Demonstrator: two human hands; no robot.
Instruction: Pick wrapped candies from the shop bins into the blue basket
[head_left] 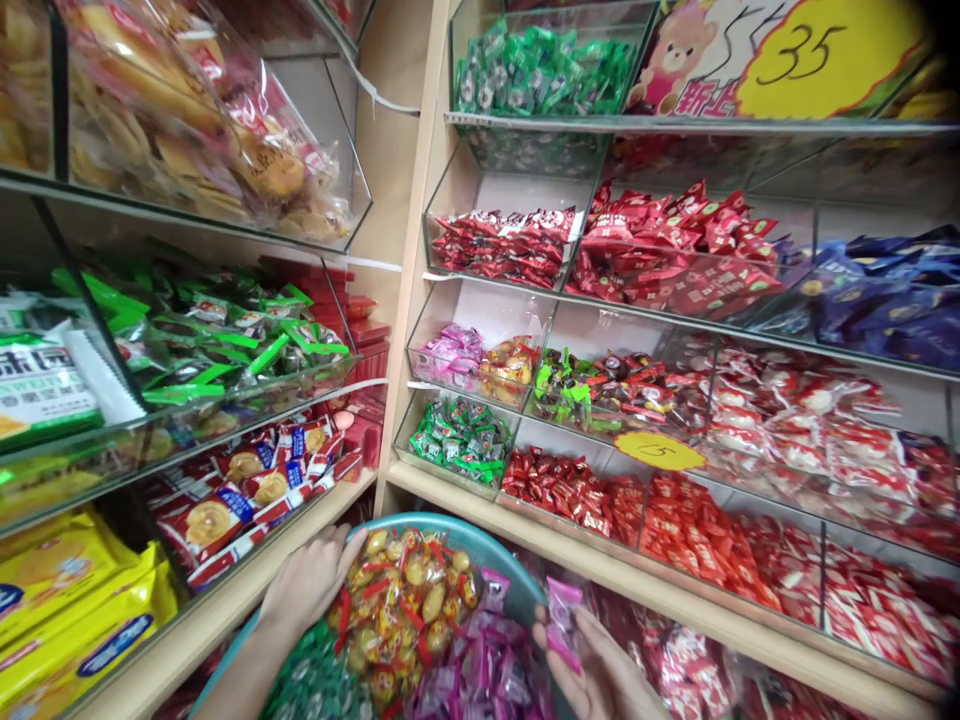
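Note:
A teal basin (517, 565) is at the bottom middle, filled with wrapped candies in separate heaps. Gold candies with red bands (409, 600) lie at its far side, purple-wrapped candies (480, 675) at its right and green-wrapped candies (319, 680) at its left. My left hand (311, 580) is closed at the basin's far left rim, thumb toward the gold candies; its other fingertips are partly hidden. Over the right rim, my right hand (600, 670) pinches a purple-wrapped candy (564, 620) between thumb and fingers.
Wooden shelves with clear bins meet in a corner ahead. A small bin of purple and gold candies (480, 360) sits above one of green candies (461, 438). Yellow packs (82, 620) stand at the left. The shelf's front ledge (660, 610) runs just beyond the basin.

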